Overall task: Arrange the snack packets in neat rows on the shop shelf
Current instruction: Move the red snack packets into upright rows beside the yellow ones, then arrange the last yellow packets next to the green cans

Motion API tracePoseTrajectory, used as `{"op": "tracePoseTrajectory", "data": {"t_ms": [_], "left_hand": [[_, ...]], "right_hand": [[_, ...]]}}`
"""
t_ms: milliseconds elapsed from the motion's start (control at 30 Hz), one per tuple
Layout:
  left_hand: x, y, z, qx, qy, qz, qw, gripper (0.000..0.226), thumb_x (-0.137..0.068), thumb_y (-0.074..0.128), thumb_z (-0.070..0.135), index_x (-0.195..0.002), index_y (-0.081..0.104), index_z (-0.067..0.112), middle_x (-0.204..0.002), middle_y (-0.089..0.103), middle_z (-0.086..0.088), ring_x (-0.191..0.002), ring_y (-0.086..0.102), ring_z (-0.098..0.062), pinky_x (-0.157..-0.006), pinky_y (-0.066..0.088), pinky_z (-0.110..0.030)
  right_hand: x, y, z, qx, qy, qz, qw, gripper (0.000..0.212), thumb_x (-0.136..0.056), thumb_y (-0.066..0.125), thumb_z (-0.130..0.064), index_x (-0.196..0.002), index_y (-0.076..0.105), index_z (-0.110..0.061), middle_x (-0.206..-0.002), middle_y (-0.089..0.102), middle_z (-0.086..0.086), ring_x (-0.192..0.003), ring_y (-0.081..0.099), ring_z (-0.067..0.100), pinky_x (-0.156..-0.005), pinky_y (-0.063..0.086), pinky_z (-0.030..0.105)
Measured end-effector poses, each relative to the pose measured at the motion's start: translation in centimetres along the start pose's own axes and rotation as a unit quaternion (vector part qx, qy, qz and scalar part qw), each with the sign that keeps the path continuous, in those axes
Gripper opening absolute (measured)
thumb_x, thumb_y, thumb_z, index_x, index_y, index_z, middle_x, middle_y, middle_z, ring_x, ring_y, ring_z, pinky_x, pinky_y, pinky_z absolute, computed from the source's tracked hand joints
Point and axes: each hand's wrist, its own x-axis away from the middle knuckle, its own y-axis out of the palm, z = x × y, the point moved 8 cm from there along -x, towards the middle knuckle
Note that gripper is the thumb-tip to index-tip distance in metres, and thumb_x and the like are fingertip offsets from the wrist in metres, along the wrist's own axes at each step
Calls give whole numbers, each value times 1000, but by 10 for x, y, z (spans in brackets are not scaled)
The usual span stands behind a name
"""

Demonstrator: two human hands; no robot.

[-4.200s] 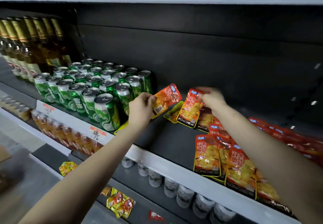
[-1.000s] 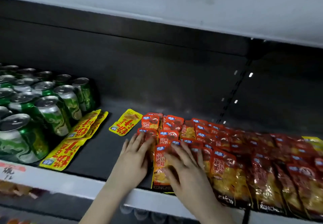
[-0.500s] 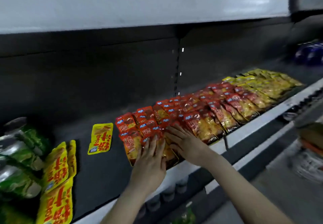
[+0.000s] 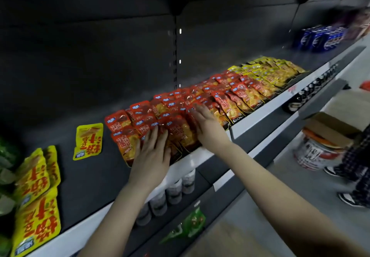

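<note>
Likely light, limp and slick, the red snack packets [image 4: 181, 134] suit edge nudging: left hand [image 4: 152, 156] at 7 o'clock and right hand [image 4: 208, 128] at 2 o'clock press flat, fingers straight, slightly apart.

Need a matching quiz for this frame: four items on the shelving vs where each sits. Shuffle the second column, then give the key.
Items
1. red packets
2. lone yellow packet
3. blue cans
4. green packet

Places
A. far right, at the back
B. one level below the rest
C. pressed under the left hand and right hand, both flat
D. alone, just left of the red rows

Pairs: 1-C, 2-D, 3-A, 4-B
</note>
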Motion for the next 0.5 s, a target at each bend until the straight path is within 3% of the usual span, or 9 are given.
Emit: {"op": "tracePoseTrajectory", "data": {"t_ms": [100,200,500], "left_hand": [[0,7,3,1,0,-15,1000,56,-97,14,43,-150,5,28,-157,-17,2,-145,-16,-19,-118,-8,-40],[-1,13,-3,33,-23,-37,998,53,-100,24,38,-150,6,32,-156,-20,4,-144,-20,-18,-118,-7,-40],[2,6,1,39,-30,-21,999,53,-101,25,35,-150,5,33,-157,-19,5,-144,-20,-15,-116,-10,-35]], "right_hand": [[-9,10,29,87,106,-74,988,58,-98,34,-24,-150,9,-19,-158,0,7,-144,-5,38,-116,6,57],[-10,28,41,111,144,-162,970,59,-100,21,-36,-149,-9,-22,-158,-9,6,-143,-11,40,-113,3,61],[-2,36,41,134,188,-205,951,62,-100,19,-33,-147,-14,-10,-156,-17,12,-143,-15,39,-112,3,64]]}}
